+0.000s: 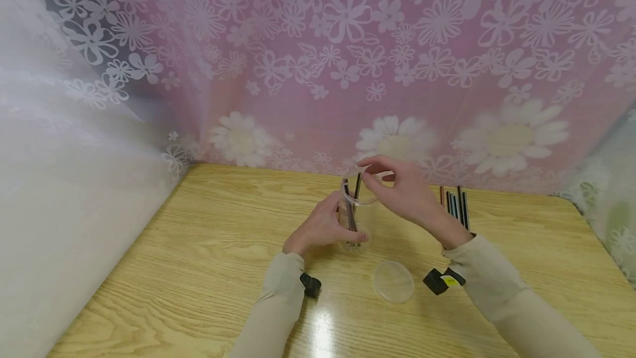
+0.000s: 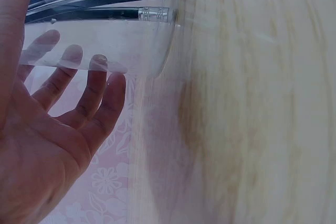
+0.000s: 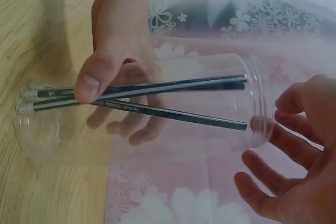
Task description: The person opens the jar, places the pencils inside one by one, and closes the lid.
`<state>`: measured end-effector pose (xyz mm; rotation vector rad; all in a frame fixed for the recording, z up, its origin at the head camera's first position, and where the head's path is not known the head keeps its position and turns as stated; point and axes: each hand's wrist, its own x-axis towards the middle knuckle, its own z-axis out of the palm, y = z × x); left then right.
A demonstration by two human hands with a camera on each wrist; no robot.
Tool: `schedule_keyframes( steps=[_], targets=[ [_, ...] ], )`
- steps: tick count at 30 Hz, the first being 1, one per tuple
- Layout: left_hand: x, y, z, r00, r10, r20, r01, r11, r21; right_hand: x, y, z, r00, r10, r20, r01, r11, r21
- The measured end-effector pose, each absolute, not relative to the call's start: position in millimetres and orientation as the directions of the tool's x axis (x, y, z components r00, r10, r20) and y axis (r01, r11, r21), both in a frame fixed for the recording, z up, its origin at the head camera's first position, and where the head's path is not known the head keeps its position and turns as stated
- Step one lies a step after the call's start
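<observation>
A clear plastic jar (image 1: 365, 220) is upright in the head view, with dark pencils (image 3: 173, 114) leaning inside it, their eraser ends at the bottom. My left hand (image 1: 325, 225) grips the jar's side, the thumb across the front and the fingers behind, as the right wrist view shows. From the left wrist view, the left hand (image 2: 63, 108) has its fingers spread along the clear wall. At the jar's mouth is my right hand (image 1: 404, 189), fingers loosely bent around the rim (image 3: 262, 103) with nothing held between them. Whether its fingertips touch the rim I cannot tell.
A round clear lid (image 1: 392, 282) lies on the wooden table (image 1: 213, 236) in front of the jar. Several more pencils (image 1: 465, 209) lie side by side to the right, partly behind my right forearm. A flowered curtain (image 1: 308, 82) hangs along the table's back edge.
</observation>
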<state>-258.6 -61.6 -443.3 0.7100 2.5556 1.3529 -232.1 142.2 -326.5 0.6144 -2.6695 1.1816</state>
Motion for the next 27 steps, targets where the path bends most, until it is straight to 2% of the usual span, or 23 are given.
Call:
schedule_keyframes(
  steps=[4,11,19,27],
  targets=[
    [-259,-61,-443,-0.875,0.476,0.085,0.337,0.475,0.813,-231,156,-322,-0.902,-0.210,0.377,-0.428,0.555,-0.713],
    [-259,-60,-444,-0.878,0.471,0.084,0.335,0.480,0.811,-231,191,-322,-0.888,-0.100,0.449,-0.420,0.577,-0.700],
    [-257,-60,-446,-0.875,0.473,0.101,0.352,0.480,0.803,-232,233,-340,-0.895,-0.037,0.445,-0.368,0.627,-0.687],
    [-257,-60,-445,-0.869,0.481,0.114,0.363,0.467,0.806,-231,269,-368,-0.922,0.010,0.388,-0.271,0.699,-0.662]
  ],
)
